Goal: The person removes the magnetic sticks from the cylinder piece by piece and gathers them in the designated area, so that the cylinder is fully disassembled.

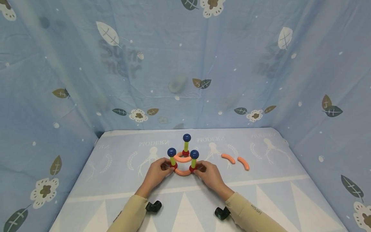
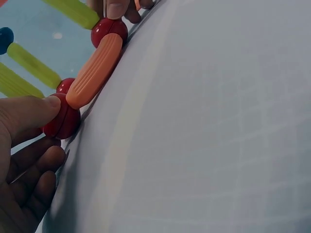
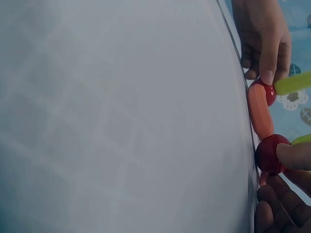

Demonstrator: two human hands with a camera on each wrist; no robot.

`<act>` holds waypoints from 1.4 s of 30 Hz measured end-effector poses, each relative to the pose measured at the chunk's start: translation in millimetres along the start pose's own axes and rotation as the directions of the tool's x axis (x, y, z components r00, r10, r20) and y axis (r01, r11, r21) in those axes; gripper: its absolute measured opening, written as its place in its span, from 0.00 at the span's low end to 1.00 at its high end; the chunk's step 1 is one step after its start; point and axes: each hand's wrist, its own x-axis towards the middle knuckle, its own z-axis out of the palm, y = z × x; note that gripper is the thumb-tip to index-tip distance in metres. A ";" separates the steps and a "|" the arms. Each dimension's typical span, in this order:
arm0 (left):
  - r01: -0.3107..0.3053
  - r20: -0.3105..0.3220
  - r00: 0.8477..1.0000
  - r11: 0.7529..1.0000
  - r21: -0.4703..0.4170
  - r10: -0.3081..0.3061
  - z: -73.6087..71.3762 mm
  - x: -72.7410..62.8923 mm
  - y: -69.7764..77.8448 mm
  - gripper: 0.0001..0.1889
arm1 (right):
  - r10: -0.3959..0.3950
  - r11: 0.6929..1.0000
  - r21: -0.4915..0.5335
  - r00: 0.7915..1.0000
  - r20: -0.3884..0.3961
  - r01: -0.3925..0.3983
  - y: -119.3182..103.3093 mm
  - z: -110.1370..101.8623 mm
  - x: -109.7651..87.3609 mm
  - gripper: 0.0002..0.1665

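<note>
Magnetic building pieces form a small frame, with red balls at its base, yellow-green rods upright and blue balls on top. My left hand (image 1: 157,173) pinches the front-left red ball (image 2: 62,116) between thumb and fingers. The front-right red ball (image 3: 272,154) is held the same way by my right hand (image 1: 211,175). Between these two balls runs a curved orange stick (image 1: 183,173). Another orange curve (image 1: 183,159) sits higher, near the front blue balls (image 1: 171,152). Behind stands a third rod (image 1: 186,147) topped by a blue ball (image 1: 186,137).
Two loose orange curved sticks (image 1: 228,158) (image 1: 243,163) lie on the table to the right of the frame. Patterned blue cloth (image 1: 185,64) hangs behind and at both sides of the table (image 1: 116,180). Black wrist devices (image 1: 154,206) are at both sleeves.
</note>
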 end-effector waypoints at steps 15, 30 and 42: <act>-0.002 -0.011 1.000 0.999 -0.053 0.002 5.3 -11.4 6.3 0.12 | 0.023 1.000 -0.006 0.999 -0.024 -0.023 5.8 -2.6 10.5 0.15; -0.039 -0.024 0.999 0.999 -0.004 0.039 2.4 -16.4 8.1 0.19 | 0.040 0.999 0.005 0.998 -0.042 -0.040 3.6 -5.0 9.6 0.16; -0.134 -0.086 0.987 0.991 0.021 0.135 -16.3 -19.5 18.3 0.28 | -0.022 0.999 0.045 0.995 -0.102 0.026 -8.7 -20.9 6.0 0.19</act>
